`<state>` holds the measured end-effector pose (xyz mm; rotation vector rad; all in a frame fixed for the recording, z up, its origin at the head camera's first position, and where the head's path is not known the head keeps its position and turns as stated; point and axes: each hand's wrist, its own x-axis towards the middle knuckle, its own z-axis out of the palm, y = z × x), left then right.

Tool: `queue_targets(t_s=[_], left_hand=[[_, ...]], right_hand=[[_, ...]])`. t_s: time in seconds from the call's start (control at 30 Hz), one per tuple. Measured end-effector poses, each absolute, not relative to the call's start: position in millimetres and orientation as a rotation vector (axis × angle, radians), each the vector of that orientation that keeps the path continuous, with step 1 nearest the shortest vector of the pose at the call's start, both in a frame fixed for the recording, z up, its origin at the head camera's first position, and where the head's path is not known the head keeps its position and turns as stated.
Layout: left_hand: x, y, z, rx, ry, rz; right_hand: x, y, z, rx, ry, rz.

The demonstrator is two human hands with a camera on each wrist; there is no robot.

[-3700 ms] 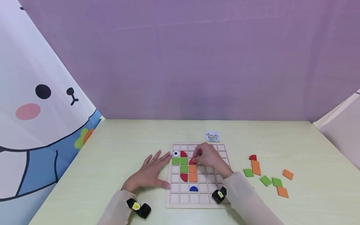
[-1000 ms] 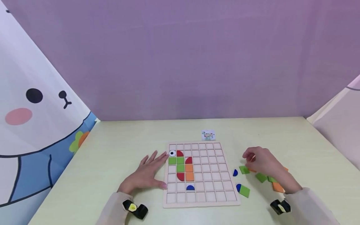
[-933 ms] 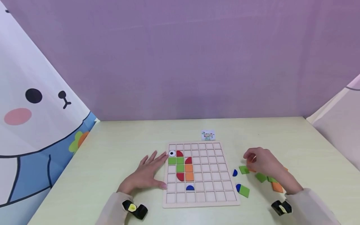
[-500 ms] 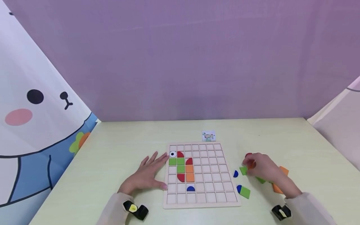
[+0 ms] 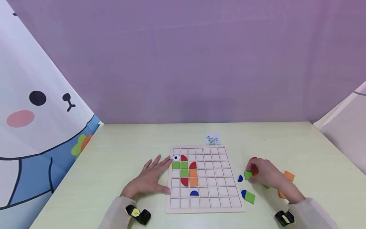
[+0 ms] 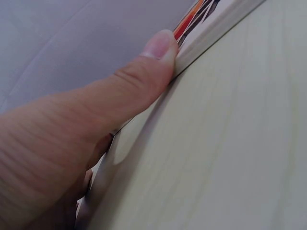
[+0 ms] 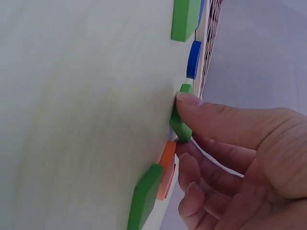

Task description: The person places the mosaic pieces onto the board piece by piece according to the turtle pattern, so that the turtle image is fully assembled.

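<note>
The table (image 5: 128,143) bears the board (image 5: 206,210), and at its left edge rests the left hand (image 5: 147,181), with fingers straight and spread and the thumb touching the edge. The right hand (image 5: 264,171), which some seconds ago was over the board, is now to the right of it; its thumb and a finger pinch a green square (image 7: 180,128). A second ago these fingers were not yet on this square, so the grip seems fresh; whether the square has left the table, I cannot tell. The card (image 5: 213,139) lies just beyond the board. On the board, the red quarter (image 5: 193,165), earlier in the fingers, now lies in its cell, next to two orange squares (image 5: 193,181); I judge this placing as finished, and the work as moved to the green piece. Of the blue halves (image 5: 194,193), one sits in a cell, and two lie just beside the board.
</note>
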<state>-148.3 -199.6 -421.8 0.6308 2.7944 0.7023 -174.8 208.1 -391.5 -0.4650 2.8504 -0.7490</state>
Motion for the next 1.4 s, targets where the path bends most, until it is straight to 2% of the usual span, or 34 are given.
queue_targets(t_s=[0.43,0.8,1.4], left_hand=[[-150,-199,-425,0.621,2.787,0.698],[-149,-199,-423,0.612,2.782,0.703],[-151,-200,-423,0.640,2.792,0.689]], right_hand=[[-176,206,-392,-0.447,2.852,-0.762],[-178,201,-389,-0.564,2.866,-0.845],[-188,167,-379,-0.622,2.788,-1.018]])
